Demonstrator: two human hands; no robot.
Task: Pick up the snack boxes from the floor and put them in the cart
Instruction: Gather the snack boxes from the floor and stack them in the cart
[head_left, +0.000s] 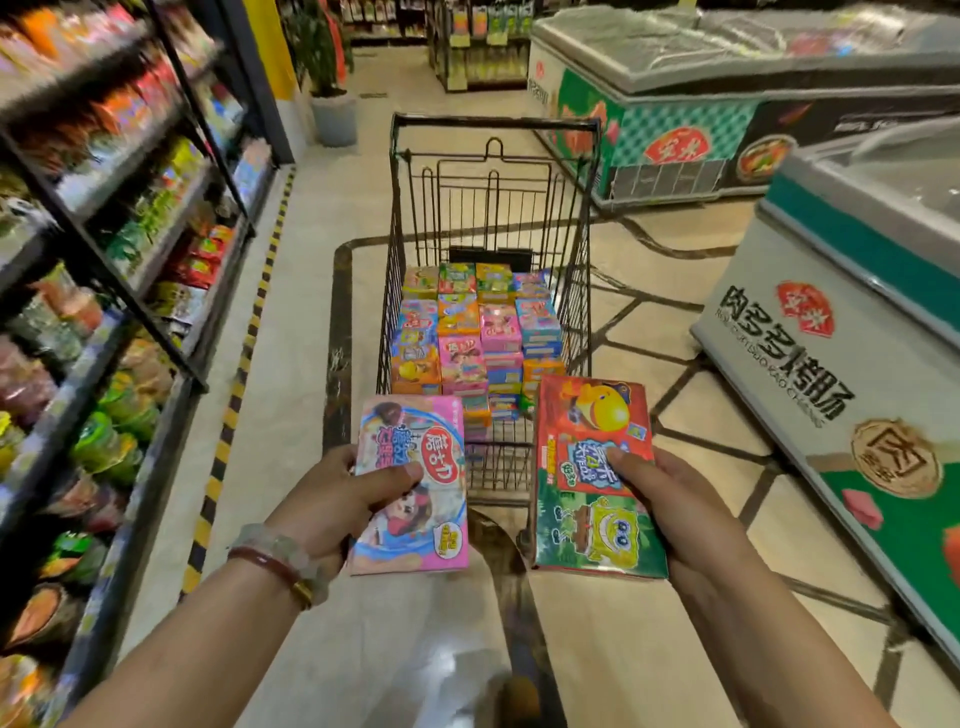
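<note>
The left hand (337, 499) grips a pink snack box (410, 483) by its left edge: the thumb (395, 475) lies curled across the printed face, the other fingers are hidden behind the box. The right hand (675, 499) grips a red-and-green snack box (592, 478) by its right edge, thumb pressed on the front near the middle, remaining fingers out of sight underneath. Both boxes are held face up, side by side but apart, just on the near side of the wire shopping cart (493, 208), with their far ends over its near rim.

Two boxes are in hand, one per hand. Inside the cart, stacked snack boxes (478, 332) cover the basket bottom in about four columns, several rows deep, at least a dozen visible on top; an exact count cannot be made because they are small and blurred.

Left of the cart runs one long shelving unit (104, 260) of packaged goods. Right of the cart stand two chest freezers (841, 322), one nearer and one farther. Two bracelets (280, 561) sit on the left wrist.
</note>
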